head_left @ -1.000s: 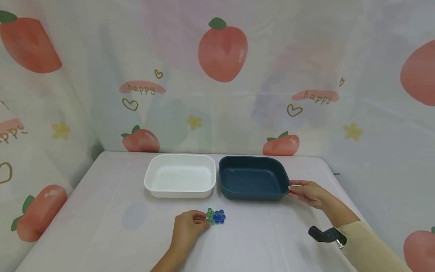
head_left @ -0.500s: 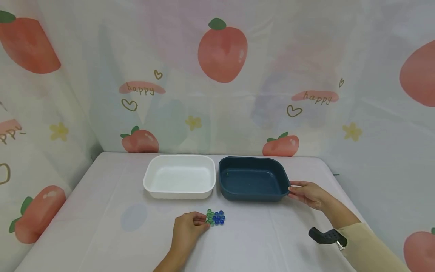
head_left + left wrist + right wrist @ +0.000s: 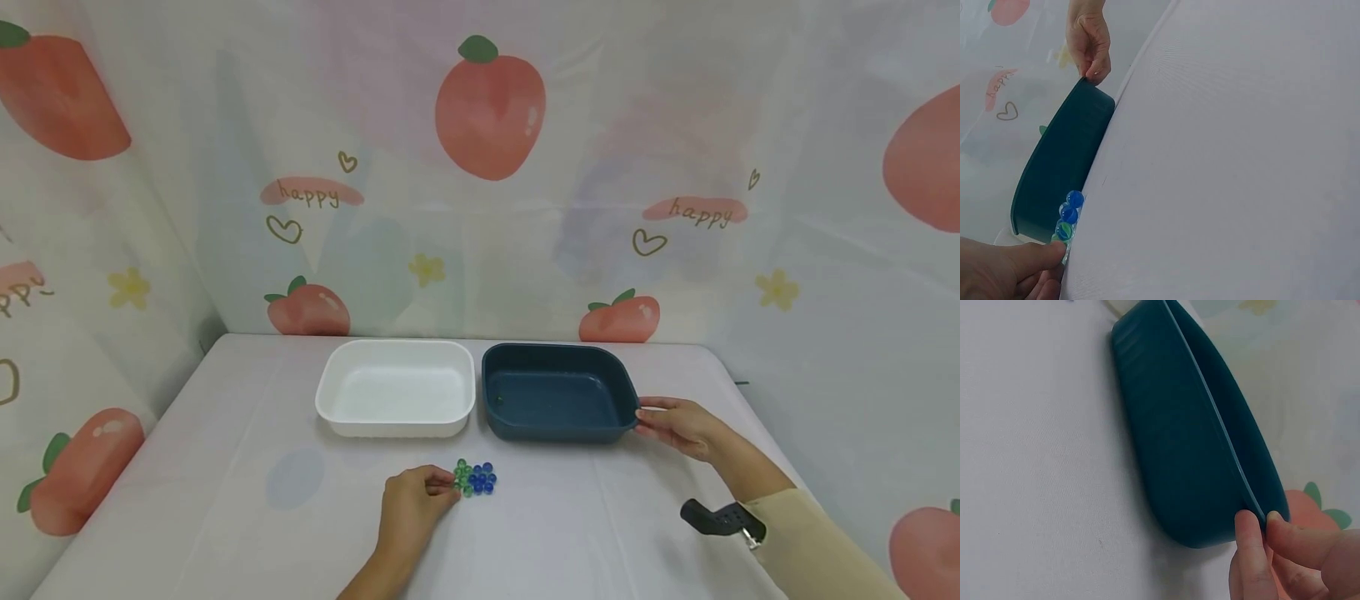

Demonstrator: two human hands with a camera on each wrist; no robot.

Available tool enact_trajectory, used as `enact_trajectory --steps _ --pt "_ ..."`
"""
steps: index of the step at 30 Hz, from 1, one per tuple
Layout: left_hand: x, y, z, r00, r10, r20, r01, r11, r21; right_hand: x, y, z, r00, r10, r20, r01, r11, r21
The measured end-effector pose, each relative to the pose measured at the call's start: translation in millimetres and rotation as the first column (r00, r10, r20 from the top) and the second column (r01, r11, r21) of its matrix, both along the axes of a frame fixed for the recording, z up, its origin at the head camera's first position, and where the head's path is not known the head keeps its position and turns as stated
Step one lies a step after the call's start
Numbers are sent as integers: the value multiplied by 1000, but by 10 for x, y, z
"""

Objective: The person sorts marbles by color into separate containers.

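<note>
Small glass marbles, green marbles (image 3: 463,477) on the left and blue marbles (image 3: 482,479) on the right, lie clustered on the table. My left hand (image 3: 416,504) curls its thumb and fingers round the cluster's left edge, touching the green ones. In the left wrist view, the thumb (image 3: 1041,257) partly hides them. A dark teal bin (image 3: 558,434) stands behind and to the right of the cluster. My right hand (image 3: 682,427) pinches its right front corner; the right wrist view shows thumb and finger (image 3: 1249,534) on opposite sides of the rim. One green marble (image 3: 498,400) is inside this bin.
A white bin (image 3: 397,429) stands left of the teal one, close beside it. Both bins sit toward the back edge of the white-covered table (image 3: 570,533). A printed curtain (image 3: 480,233) hangs behind. A black strap (image 3: 722,518) sits at the right wrist.
Inside the teal bin, the green marble has shifted left, then toward the front. Both hands, the clustered marbles and the bins keep their places; the head view shifts slightly.
</note>
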State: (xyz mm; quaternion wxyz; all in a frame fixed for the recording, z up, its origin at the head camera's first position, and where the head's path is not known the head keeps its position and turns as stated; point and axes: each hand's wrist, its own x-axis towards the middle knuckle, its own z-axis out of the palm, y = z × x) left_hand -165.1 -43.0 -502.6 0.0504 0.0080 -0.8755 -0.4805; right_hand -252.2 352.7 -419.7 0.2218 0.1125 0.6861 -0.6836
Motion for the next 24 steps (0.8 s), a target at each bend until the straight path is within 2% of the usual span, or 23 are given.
enact_trajectory --steps 9,13,24 --pt "-7 -12 -5 1000 -2 9 1 1000 29 7 17 -5 1000 -13 1 13 1000 14" --pt "-11 -37 -6 1000 -21 22 19 997 71 9 23 -14 1000 -16 2 16 1000 17" --pt "-115 -186 13 985 -62 160 42 991 124 -1 12 -17 1000 -21 -5 22 999 25"
